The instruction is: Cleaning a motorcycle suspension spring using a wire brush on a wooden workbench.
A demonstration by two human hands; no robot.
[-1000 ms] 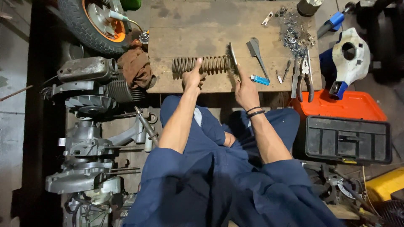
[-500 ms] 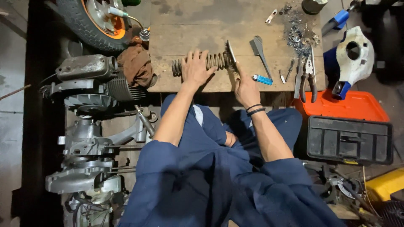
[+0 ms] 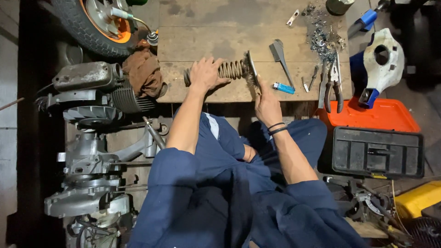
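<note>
Head view showed the left hand [image 3: 205, 73] curled over the spring [image 3: 228, 70], fingers wrapped around its left half and pressing it onto the bench [image 3: 206, 27]. One spring lay on its side between both hands, near the bench's front edge. The right hand [image 3: 266, 103] gripped the flat disc [image 3: 251, 70] at the spring's right end, thumb and fingers pinching its lower rim. Just right of that hand lay one blue lighter [image 3: 283, 87], one grey scraper [image 3: 279, 53], then one pair of pliers [image 3: 333, 87]. A brown rag [image 3: 143, 71] sat left of the bench, beside one engine [image 3: 92, 138]. One black toolbox [image 3: 376, 151] stood right of the knees.
</note>
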